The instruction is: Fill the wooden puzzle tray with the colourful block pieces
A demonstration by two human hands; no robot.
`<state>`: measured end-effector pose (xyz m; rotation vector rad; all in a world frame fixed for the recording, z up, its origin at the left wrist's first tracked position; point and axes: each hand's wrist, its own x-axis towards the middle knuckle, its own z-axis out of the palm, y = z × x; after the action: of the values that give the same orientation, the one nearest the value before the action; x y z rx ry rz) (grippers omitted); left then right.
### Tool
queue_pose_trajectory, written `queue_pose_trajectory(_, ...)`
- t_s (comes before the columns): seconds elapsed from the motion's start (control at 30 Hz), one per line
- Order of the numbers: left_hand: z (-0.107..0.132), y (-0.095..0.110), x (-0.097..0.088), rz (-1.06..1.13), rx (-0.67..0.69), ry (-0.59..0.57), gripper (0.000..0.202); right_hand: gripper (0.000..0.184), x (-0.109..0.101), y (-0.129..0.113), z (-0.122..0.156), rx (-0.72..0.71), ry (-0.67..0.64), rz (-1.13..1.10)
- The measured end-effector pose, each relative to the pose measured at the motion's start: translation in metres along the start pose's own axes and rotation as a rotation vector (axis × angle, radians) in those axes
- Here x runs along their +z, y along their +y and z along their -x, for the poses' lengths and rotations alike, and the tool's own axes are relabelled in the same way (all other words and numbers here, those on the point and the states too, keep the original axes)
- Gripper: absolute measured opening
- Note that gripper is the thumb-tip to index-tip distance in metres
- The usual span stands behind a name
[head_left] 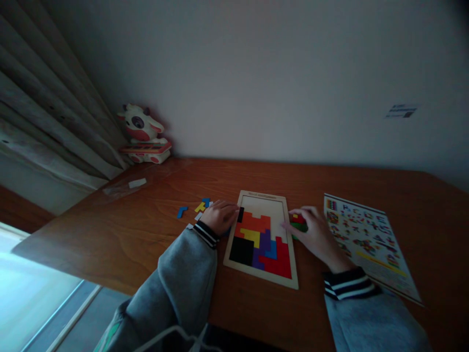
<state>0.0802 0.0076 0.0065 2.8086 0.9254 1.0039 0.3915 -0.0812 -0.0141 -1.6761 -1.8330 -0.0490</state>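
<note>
A wooden tray puzzle (pixel 258 281) lies on the table, partly filled from its near end with flat red, orange, yellow, purple, blue and black block pieces. My left hand (pixel 220 216) rests over the tray's left edge, palm down and fingers stretched out. Its fingertips are beside a black piece (pixel 241 214); whether they touch it I cannot tell. At the tray's right edge my right hand (pixel 314 233) is open, thumb and fingers apart, with no piece visible in it. Green pieces (pixel 301 227) and a small red one show between those fingers, partly hidden.
Left of the tray lie loose pieces, including a blue one (pixel 181 211) and a yellow one (pixel 200 207). A printed pattern sheet (pixel 370 234) is at the right. Far left are a cow-shaped toy keyboard (pixel 145 146) and a clear plastic wrapper (pixel 122 188) on the table (pixel 146 234).
</note>
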Motion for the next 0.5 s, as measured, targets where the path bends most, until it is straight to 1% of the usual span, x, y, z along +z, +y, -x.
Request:
queue_pose_trajectory(0.13, 0.003, -0.003, 0.005, 0.017, 0.021, -0.039, 0.024, 0.055, 0.000, -0.004, 0.003, -0.073, -0.103, 0.013)
queue_pose_trajectory(0.23, 0.004, -0.001, 0.007, 0.018, 0.042, -0.080, 0.025, 0.058, 0.002, -0.004, 0.004, -0.093, -0.123, 0.016)
queue_pose_trajectory(0.3, 0.003, 0.000, 0.007, 0.011, 0.047, -0.097, 0.025, 0.055, 0.002, -0.005, 0.004, -0.095, -0.119, 0.017)
queue_pose_trajectory(0.37, 0.003, 0.002, 0.007, 0.011, 0.051, -0.104, 0.025, 0.046, 0.002, -0.004, 0.002, -0.080, -0.100, 0.017)
queue_pose_trajectory(0.43, 0.003, 0.005, 0.007, 0.017, 0.059, -0.104, 0.024, 0.039, 0.003, -0.001, 0.000, -0.044, -0.051, 0.018)
queue_pose_trajectory(0.5, 0.002, 0.009, 0.007, 0.028, 0.078, -0.101, 0.023, 0.038, 0.003, 0.005, 0.000, -0.007, 0.008, 0.023)
